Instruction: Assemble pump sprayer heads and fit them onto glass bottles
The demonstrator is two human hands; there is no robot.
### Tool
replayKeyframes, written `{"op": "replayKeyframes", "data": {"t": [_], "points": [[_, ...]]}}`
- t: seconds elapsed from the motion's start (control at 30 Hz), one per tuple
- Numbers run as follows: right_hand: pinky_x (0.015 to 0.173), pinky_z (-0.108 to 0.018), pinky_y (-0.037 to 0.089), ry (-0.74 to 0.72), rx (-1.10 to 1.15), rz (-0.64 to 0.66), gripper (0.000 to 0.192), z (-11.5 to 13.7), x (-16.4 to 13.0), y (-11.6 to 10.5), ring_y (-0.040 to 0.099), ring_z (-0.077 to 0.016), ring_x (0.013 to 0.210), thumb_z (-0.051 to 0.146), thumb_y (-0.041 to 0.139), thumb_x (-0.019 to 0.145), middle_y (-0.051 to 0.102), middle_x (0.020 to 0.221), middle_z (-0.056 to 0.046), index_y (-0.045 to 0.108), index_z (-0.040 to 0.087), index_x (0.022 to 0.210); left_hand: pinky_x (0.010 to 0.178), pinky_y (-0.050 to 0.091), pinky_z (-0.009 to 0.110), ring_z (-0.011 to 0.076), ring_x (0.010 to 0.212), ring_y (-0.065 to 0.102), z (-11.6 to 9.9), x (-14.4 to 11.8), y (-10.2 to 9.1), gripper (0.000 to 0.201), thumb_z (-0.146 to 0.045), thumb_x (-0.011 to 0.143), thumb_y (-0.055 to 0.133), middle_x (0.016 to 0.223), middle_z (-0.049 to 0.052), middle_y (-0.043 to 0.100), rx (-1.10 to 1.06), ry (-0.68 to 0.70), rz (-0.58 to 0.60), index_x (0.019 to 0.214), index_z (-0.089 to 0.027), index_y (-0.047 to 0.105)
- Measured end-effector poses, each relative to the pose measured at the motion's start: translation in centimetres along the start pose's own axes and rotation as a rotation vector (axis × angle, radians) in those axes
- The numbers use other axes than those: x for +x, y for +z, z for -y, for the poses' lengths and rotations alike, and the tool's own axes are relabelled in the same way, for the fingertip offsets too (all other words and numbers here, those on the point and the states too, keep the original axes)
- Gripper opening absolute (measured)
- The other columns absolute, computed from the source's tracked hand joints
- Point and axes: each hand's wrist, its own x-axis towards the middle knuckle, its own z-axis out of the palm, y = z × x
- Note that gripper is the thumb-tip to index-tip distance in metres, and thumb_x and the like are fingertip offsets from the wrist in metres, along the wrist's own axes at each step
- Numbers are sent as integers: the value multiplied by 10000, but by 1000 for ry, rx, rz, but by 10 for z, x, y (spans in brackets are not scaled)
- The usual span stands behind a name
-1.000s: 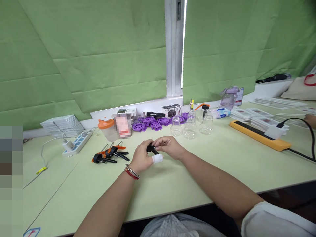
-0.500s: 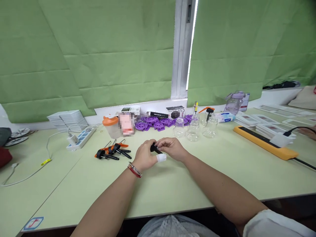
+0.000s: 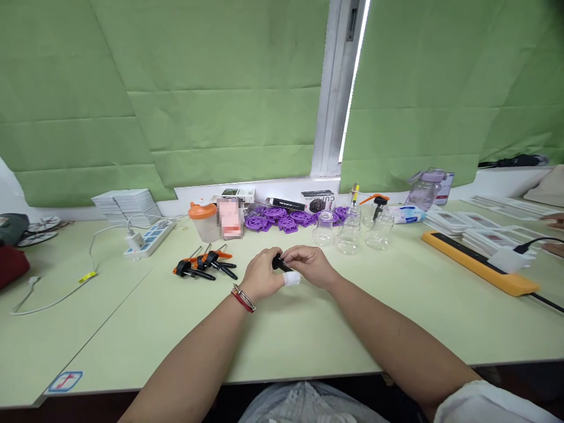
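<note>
My left hand [image 3: 263, 276], with white wrapping on its thumb, is closed around a black capped tube [image 3: 281, 264]. My right hand [image 3: 309, 263] meets it from the right, thumb and fingertips pinched at the tube's upper side. Whatever those fingertips may hold is too small to make out. Left of my hands lie several crank assemblies [image 3: 209, 267] with black caps, black tubes, metal rods and orange handles. Beyond my right hand stand several clear glass jars [image 3: 349, 238]. One more black piece with an orange handle [image 3: 379, 201] rests at the jars.
Purple plastic parts [image 3: 288, 222] and small boxes line the wall. At left are a white power strip [image 3: 150, 239] and an orange-lidded cup [image 3: 202, 222]. An orange power strip [image 3: 480, 264] lies at right by stacked white frames [image 3: 478, 222]. Another person's hand [image 3: 554, 222] shows at the far right edge.
The view has shifted slightly, so the things on the table appear a little further right. Both hands keep their hold, and the black tube is turned slightly.
</note>
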Motion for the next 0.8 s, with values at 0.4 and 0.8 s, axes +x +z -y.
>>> {"op": "replayKeyframes", "data": {"t": [0.4,0.8], "points": [[779,-346,517,35,9,-17,62,0,-1,1,643,-185,803,215,691,684,694,859,-52,711,196,740,676,426,302,213,769,584,1,-1,0,433,-514,635,672,858,47,606,30,-19,27,932,-211,584],[796,-356,520,168,165,-41,218,-2,2,2,649,-165,772,257,775,593,701,801,-24,693,179,779,789,437,367,280,959,555,1,-4,2,685,-534,593,696,1082,104,539,192,-6,-30,1162,-207,500]]}}
